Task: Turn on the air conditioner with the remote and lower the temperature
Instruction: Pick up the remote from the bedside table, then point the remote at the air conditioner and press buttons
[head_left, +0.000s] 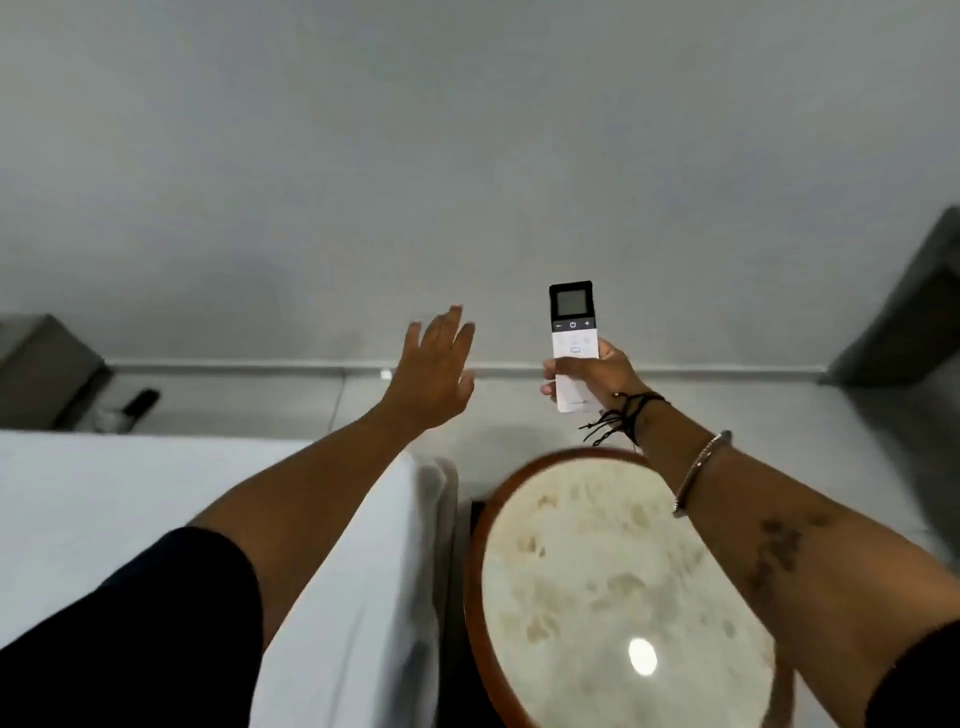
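I see my right hand (592, 376) wrapped around the lower half of the white air conditioner remote (573, 338), holding it upright with its dark display end pointing up and the buttons facing me. My left hand (434, 371) is raised beside it, well apart, fingers spread wide and holding nothing. Black cord bracelets (621, 418) hang from my right wrist, and a thin metal bangle (698, 470) sits further down that forearm. Below my right arm is a round table (618, 587) with a pale marbled top and a brown wooden rim. Under my left arm lies a white bed (156, 483). Beyond both hands there is only a plain grey wall (467, 156); nothing stands between the remote and it. Far left of my open hand, a small dark object (141, 401) lies on the floor, too blurred to identify.
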